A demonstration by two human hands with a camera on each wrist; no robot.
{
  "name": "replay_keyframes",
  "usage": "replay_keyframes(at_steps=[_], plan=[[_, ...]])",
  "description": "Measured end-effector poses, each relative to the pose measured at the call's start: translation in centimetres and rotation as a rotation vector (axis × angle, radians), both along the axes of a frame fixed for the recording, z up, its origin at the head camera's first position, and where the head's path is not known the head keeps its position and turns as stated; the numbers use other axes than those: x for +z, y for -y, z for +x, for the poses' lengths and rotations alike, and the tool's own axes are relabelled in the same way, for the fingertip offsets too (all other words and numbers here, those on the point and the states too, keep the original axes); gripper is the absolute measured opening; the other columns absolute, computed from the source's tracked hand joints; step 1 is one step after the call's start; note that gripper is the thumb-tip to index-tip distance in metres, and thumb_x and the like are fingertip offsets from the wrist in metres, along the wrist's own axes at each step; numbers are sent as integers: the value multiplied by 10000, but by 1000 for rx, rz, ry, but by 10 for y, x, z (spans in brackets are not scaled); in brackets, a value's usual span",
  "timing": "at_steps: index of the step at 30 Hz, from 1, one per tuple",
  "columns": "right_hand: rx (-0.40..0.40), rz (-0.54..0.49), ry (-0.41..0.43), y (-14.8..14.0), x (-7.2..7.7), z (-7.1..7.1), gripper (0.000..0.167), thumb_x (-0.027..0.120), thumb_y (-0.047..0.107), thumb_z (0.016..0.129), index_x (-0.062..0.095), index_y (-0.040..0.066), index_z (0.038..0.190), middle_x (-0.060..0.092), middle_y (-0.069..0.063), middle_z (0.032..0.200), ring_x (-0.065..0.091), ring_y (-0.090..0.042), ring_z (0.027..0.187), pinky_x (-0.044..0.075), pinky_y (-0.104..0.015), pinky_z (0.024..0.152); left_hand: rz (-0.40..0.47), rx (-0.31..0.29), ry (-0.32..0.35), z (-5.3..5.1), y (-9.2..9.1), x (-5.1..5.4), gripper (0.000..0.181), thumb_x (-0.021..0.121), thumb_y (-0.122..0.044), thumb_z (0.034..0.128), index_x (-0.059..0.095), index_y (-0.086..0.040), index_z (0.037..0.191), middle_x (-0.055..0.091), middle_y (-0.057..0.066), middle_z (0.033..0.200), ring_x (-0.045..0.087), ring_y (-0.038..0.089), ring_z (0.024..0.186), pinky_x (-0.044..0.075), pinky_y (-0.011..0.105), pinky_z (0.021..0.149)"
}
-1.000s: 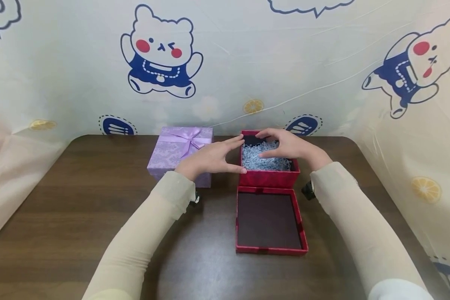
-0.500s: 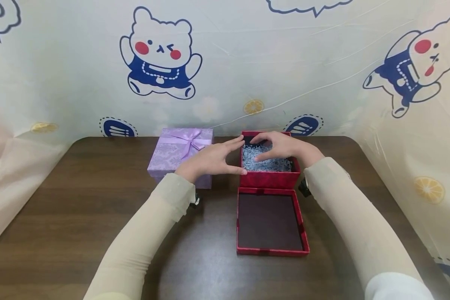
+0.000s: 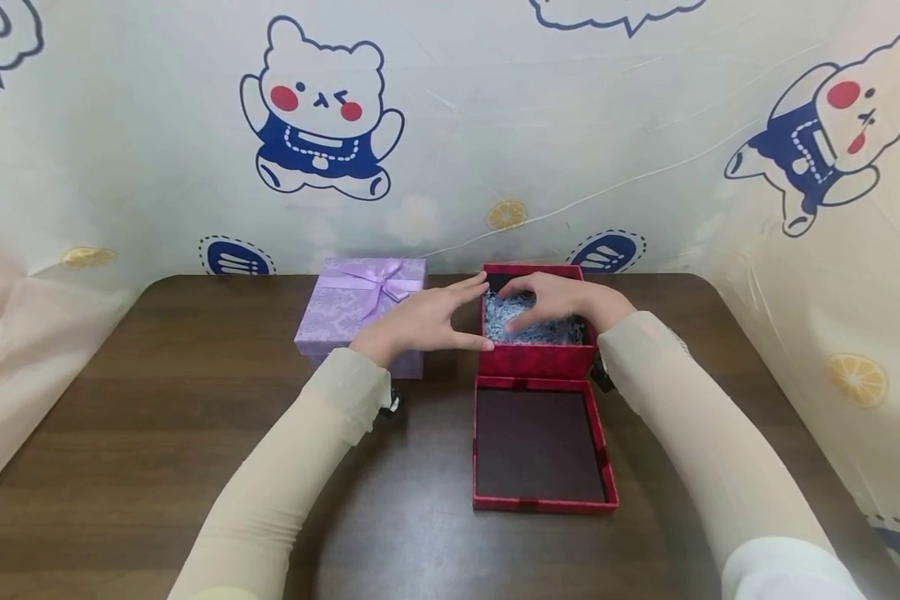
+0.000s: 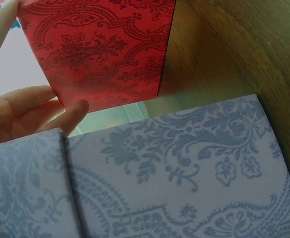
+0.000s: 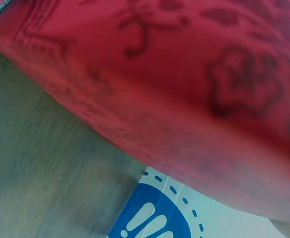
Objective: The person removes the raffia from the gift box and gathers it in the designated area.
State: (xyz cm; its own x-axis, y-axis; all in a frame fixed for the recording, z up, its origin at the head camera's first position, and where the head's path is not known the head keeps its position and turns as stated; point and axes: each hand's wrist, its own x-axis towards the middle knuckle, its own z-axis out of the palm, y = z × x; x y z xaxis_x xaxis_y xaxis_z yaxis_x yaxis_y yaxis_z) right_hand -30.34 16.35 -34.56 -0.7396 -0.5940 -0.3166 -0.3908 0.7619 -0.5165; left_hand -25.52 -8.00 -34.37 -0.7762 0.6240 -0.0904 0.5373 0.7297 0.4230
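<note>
Two-handed: touching a red box (image 3: 537, 362) just right of spread, released left fingers (image 3: 463, 291); cupping bent, released right fingers (image 3: 522, 284) over blue shredded paper (image 3: 501, 311) inside, contact unclear. Near side of the fingers, on the table (image 3: 157, 417): upturned red lid (image 3: 537, 446).

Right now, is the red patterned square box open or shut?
Open: pale blue shredded paper shows inside the red box, whose shallow red lid lies in front.

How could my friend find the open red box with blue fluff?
Scan the brown wooden table to its far edge. Right of the square purple ribboned box stands the deep red patterned box. Only it shows pale-blue shredded filling; the shallow red lid in front doesn't.
</note>
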Motion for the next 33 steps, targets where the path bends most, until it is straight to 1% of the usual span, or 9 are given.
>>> replay_keyframes(at_steps=[7,11,15,21,28,33], plan=[[7,27,80,3,-4,1,805,747,436,821,411,196,1512,421,-109,1536,419,-314,1351,353,-604,1138,0,5,1,1,0,-1,964,655,-658,822,231,-259,1590,149,-78,1675,377,258,1472,407,495,1136],[14,11,114,3,-7,1,842,750,458,809,382,218,1527,402,-100,1544,397,-316,1367,372,-598,1126,0,4,0,1,0,-1,964,656,-659,820,231,-261,1589,146,-77,1676,371,254,1475,408,491,1136],[19,-11,123,3,-10,2,857,754,473,800,376,231,1530,395,-93,1550,391,-315,1372,377,-599,1121,-3,1,-6,1,0,0,960,656,-659,824,235,-258,1588,148,-77,1675,366,246,1478,395,486,1148],[20,-27,136,3,-12,2,839,740,476,813,372,247,1531,417,-90,1522,408,-305,1345,385,-584,1120,-6,-1,-12,2,0,1,958,653,-656,829,246,-235,1587,150,-70,1675,359,253,1481,379,493,1159],[46,-70,153,2,-13,1,782,720,435,833,409,206,1513,461,-101,1482,434,-295,1315,397,-572,1110,0,-4,-23,1,0,1,961,655,-659,827,245,-236,1587,159,-65,1674,355,251,1483,366,489,1169],[48,-104,175,1,-15,0,739,719,413,837,443,202,1489,493,-80,1444,461,-269,1268,440,-521,1078,-1,-4,-20,0,0,0,965,652,-663,827,241,-236,1588,157,-63,1675,350,249,1486,362,489,1172]])
